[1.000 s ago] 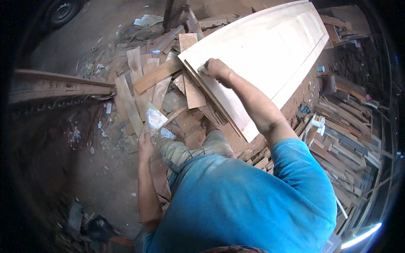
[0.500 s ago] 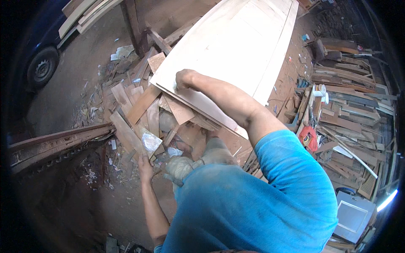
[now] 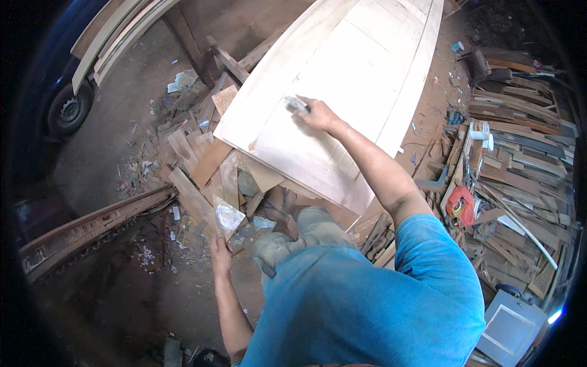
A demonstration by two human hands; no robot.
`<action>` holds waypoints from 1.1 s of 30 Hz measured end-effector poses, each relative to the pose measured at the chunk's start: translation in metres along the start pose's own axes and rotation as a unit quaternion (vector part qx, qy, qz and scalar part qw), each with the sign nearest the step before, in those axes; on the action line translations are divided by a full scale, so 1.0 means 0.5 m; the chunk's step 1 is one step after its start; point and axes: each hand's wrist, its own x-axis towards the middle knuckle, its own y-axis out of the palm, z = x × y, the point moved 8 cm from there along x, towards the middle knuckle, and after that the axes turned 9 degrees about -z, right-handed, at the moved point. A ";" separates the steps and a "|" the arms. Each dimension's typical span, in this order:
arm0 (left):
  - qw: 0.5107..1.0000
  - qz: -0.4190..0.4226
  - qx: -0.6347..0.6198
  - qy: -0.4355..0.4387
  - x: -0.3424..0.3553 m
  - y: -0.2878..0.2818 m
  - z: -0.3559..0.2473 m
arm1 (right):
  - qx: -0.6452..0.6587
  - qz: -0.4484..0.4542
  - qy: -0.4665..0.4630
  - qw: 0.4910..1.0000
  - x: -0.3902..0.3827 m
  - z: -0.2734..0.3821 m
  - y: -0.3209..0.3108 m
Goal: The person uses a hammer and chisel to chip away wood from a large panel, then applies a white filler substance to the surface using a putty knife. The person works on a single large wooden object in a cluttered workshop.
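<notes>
A large pale wooden door panel lies flat before me, running from near centre toward the far right. My right hand is over its near half, closed on a small grey flat piece pressed against the surface. Blur hides exactly what this piece is. Low on the left, my left hand is closed around the near end of a small wooden board. A shiny whitish patch shows at that board's edge, just beyond my fingers.
Scrap boards and litter lie under the panel's near left corner. A rusty beam runs in from the left. Stacked planks, a white bucket and a red bag stand at the right. A vehicle wheel shows far left.
My right hand has moved from the panel's near left edge farther in and to the right, and the grey piece now shows. The left hand keeps its hold low on the left. The view has shifted slightly.
</notes>
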 end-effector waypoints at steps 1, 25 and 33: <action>1.000 -0.008 0.020 0.003 0.002 0.001 0.006 | 0.006 -0.068 0.010 0.998 0.026 -0.026 -0.019; 1.000 -0.020 -0.003 0.021 -0.063 0.335 -0.145 | 0.476 -0.081 0.145 0.864 0.189 -0.126 -0.038; 0.984 0.095 0.116 0.100 0.038 0.570 -0.216 | 0.478 -0.220 0.273 0.805 -0.132 -0.429 -0.163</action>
